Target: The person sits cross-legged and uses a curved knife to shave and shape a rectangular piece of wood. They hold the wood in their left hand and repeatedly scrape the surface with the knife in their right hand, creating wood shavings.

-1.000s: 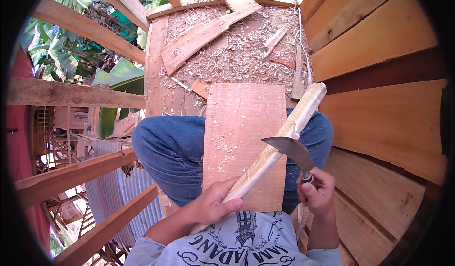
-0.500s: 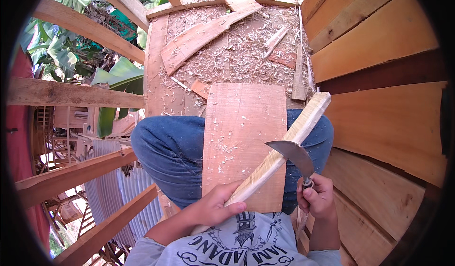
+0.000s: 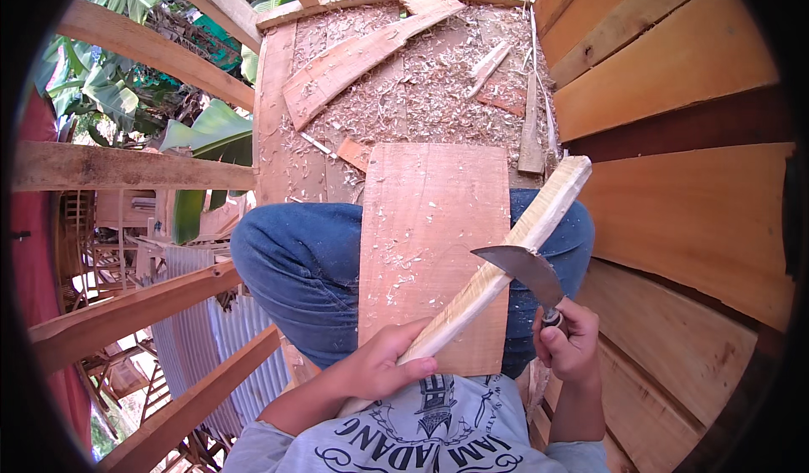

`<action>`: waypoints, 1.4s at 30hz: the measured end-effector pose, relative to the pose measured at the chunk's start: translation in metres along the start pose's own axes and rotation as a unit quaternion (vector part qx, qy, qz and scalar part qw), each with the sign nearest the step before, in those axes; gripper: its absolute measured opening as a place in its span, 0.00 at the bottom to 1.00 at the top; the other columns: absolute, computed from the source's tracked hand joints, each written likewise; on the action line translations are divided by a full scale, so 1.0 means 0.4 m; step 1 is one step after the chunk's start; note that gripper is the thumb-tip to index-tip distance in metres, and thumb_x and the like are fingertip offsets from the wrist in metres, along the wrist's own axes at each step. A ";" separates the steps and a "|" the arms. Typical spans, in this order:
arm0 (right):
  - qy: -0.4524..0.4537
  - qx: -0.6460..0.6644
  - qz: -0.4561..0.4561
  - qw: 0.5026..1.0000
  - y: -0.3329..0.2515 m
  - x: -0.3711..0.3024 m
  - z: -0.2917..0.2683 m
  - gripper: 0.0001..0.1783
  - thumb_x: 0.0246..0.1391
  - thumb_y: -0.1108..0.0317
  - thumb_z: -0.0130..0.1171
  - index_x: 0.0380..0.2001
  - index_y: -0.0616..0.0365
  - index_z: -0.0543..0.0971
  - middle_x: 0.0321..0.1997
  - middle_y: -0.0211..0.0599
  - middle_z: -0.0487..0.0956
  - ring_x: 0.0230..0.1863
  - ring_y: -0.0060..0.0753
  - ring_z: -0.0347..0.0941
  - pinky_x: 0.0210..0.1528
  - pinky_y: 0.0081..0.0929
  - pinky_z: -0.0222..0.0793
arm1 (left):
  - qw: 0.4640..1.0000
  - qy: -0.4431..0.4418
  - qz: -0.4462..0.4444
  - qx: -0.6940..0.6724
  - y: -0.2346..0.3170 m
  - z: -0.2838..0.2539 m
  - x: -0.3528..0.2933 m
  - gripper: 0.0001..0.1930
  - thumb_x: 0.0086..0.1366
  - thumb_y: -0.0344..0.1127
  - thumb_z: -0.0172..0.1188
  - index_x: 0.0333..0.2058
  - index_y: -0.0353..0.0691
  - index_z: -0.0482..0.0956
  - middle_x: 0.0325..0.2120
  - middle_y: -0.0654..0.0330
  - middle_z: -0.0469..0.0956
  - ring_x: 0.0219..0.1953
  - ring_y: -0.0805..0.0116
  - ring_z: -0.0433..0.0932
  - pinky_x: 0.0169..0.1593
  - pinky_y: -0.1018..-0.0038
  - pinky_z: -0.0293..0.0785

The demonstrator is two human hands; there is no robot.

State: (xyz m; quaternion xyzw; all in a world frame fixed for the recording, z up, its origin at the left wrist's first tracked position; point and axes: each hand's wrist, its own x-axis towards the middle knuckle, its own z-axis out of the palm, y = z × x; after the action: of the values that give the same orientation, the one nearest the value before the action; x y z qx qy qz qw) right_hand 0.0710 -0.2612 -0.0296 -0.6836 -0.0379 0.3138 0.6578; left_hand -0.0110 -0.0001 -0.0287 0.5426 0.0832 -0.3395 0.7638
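Note:
My left hand [image 3: 386, 363] is closed round the near end of a pale wooden stick [image 3: 472, 300], which slants up and away to the right over my lap. In my right hand [image 3: 569, 338] is the handle of a curved knife [image 3: 533, 272] with a broad, hooked, dark blade. The blade lies across the stick near its middle, its tip pointing left. Beneath them a flat reddish board [image 3: 421, 220], sprinkled with small shavings, rests across my thighs.
Wood shavings [image 3: 438, 85] cover the plank floor ahead. On it lie a long tapered board [image 3: 354, 64], a narrow strip [image 3: 531, 128] and small offcuts. Plank walling [image 3: 674, 212] rises close on the right; wooden rails [image 3: 135, 165] run along the left.
Hands, stick and knife keep nearly the same places. The knife handle has tilted slightly in my right hand, and the whole view has shifted a little.

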 end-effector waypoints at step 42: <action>0.050 0.242 0.067 0.967 -0.050 0.005 -0.020 0.17 0.57 0.57 0.55 0.29 0.63 0.72 0.12 0.26 0.67 0.10 0.12 0.58 0.12 0.14 0.52 | 1.000 0.013 -0.009 0.012 0.013 0.005 -0.001 0.30 0.61 0.42 0.53 0.56 0.27 0.62 0.30 0.55 0.74 0.34 0.72 0.72 0.39 0.75 0.68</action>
State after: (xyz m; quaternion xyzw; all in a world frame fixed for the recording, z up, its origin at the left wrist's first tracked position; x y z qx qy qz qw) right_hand 0.0837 -0.2647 -0.0124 -0.5200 0.1182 0.3223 0.7822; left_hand -0.0088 -0.0006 -0.0238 0.5553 0.0940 -0.3400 0.7531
